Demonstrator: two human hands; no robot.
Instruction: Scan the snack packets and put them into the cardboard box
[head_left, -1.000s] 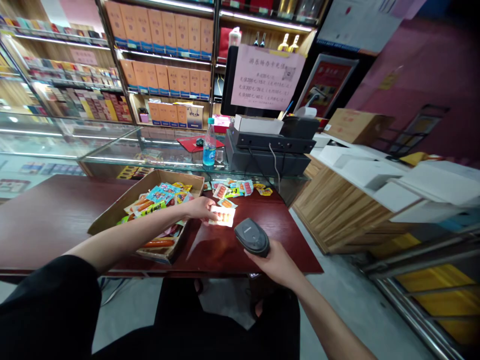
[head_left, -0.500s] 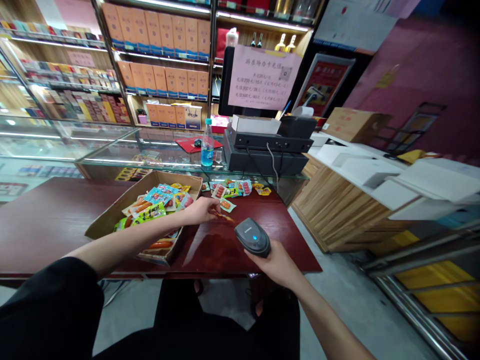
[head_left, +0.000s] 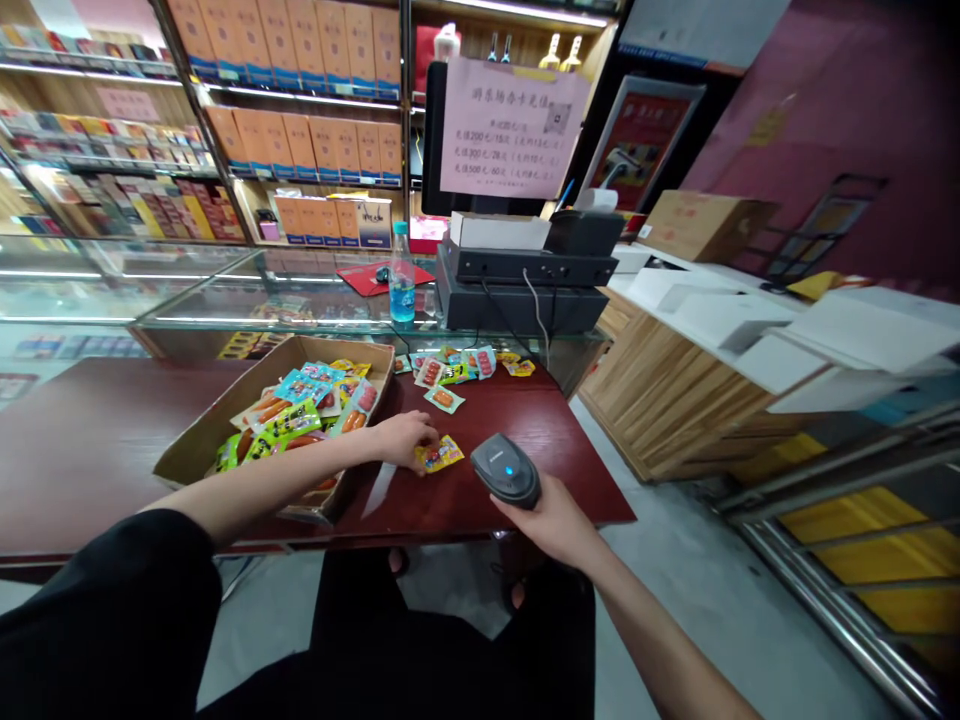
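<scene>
My left hand [head_left: 407,441] grips the left end of a small yellow snack packet [head_left: 441,454], low over the dark red table [head_left: 420,510]. A dark grey barcode scanner [head_left: 505,470] with a lit blue light is in my right hand [head_left: 559,520], its head toward the packet. To the left, a shallow cardboard box [head_left: 217,420] holds many colourful snack packets, and my left forearm passes over it. Beyond my left hand, an orange-and-clear packet [head_left: 444,399] lies near a loose group of packets [head_left: 457,371] at the table's back edge.
Behind the table, a glass counter [head_left: 300,312] carries a bottle with blue liquid [head_left: 402,285], a red sheet [head_left: 358,280] and a black cash register [head_left: 525,300]. A wooden cabinet [head_left: 652,380] stands at the right. Stocked shelves line the back.
The yellow packet now lies flatter, its printed face showing, with my left hand slightly lower beside it. The view has shifted a little. My right hand keeps the scanner in nearly the same place.
</scene>
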